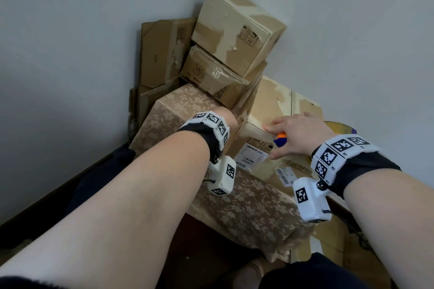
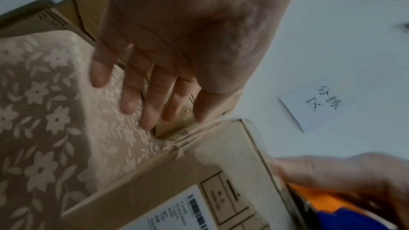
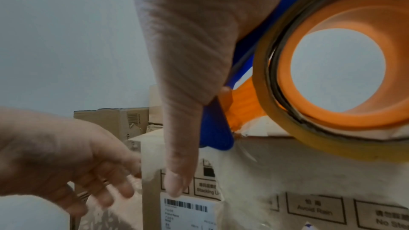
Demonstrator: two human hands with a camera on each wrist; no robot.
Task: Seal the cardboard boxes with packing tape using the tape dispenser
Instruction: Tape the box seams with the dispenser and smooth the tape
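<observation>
Two hands working one box corner

Tape dispenser [image 3: 332, 80] is sitting on the labelled box [image 1: 270, 105] top edge w/ my right hand [image 1: 303, 136] gripping it. Light, stiff plastic, I'm guessing; best held by the frame. Left hand [image 2: 177, 50] is hovering relaxed, fingers straight, beside the box.

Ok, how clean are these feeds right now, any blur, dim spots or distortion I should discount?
Head view: evenly lit and mostly sharp, with wide-angle stretch on the forearms. Left wrist view: dim and motion-smeared; the left hand and the floral cloth look soft. Right wrist view: the tape dispenser sits so close that it looms large and soft, while the barcode label stays readable.
</observation>
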